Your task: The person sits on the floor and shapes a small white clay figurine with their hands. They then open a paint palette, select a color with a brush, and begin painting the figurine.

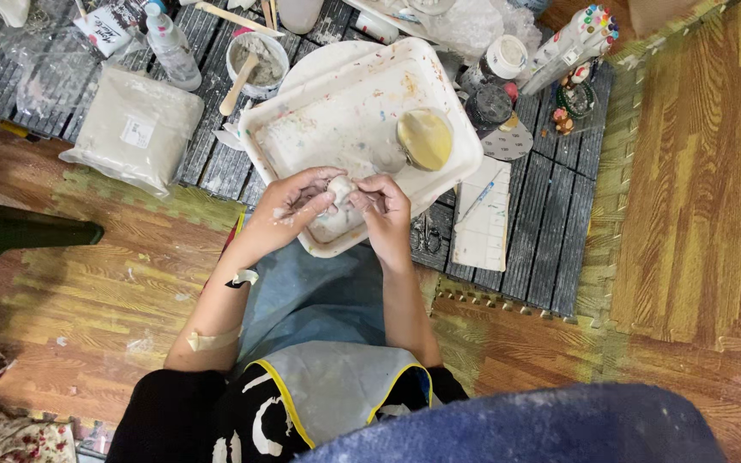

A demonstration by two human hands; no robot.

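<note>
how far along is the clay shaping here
Done, it seems: the wrapped clay block lies aside, and a cup of grey paste with a stick stands mixed. In hand: the left hand and right hand press a small pale lump of clay over the smeared white tray. Left: the lump has no clear shape yet, and the bundle of markers lies unused.

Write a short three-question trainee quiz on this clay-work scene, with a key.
1. True or false: both hands hold the white clay lump over the white tray.
2. What lies in the grey-filled cup behind the tray? A) a wooden stick B) a paintbrush C) scissors
3. Fill in: the round yellowish disc lies in the tray's ____ corner, right or left.

Key: 1 true; 2 A; 3 right.
</note>
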